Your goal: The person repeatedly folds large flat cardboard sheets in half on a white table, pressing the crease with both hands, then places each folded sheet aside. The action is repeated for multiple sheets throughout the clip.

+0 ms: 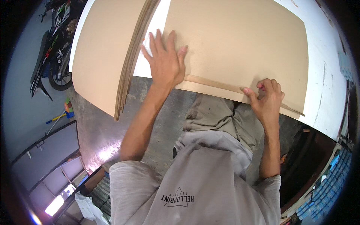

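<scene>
A large brown cardboard sheet [240,45] lies flat in front of me on a white tabletop [322,75]. A narrow brown strip [213,83] runs along its near edge; whether it is a separate piece or a folded edge, I cannot tell. My left hand [165,62] is palm down with spread fingers, over the sheet's left edge and the white surface beside it. My right hand [268,99] rests at the near edge, over the strip's right part. Its fingers curl, with the thumb apart from them and nothing visible between.
A stack of brown sheets [105,48] stands on the left, its near corner jutting past the table edge. A bicycle [60,63] is at the far left by the wall. Blue bundled packs [326,191] lie at the lower right. Grey floor [138,97] shows below the table.
</scene>
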### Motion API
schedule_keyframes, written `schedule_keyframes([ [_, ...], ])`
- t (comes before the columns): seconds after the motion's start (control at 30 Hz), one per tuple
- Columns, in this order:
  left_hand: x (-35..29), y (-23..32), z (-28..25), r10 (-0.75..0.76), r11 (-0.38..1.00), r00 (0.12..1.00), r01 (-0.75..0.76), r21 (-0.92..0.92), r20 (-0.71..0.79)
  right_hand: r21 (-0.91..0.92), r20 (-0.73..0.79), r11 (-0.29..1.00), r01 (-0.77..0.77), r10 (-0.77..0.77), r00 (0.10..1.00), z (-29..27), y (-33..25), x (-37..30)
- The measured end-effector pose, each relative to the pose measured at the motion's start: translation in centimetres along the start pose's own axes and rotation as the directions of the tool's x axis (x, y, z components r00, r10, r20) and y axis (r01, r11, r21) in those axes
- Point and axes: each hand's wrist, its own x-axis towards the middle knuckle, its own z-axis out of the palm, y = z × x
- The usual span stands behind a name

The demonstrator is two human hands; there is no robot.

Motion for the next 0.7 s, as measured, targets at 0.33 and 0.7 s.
schedule_keyframes([
  [0.33,1.2,2.0,-1.4,0.099,0.995,0.994,-0.098,0.027,-0.039,-0.139,-0.184,0.984,0.114,-0.139,0.973,8.0,-8.9,6.0],
  [0.7,0.3,7.7,1.9,0.028,0.997,0.977,-0.041,-0.058,-0.21,0.215,-0.237,0.959,0.183,-0.131,0.963,6.4,-7.6,5.8],
])
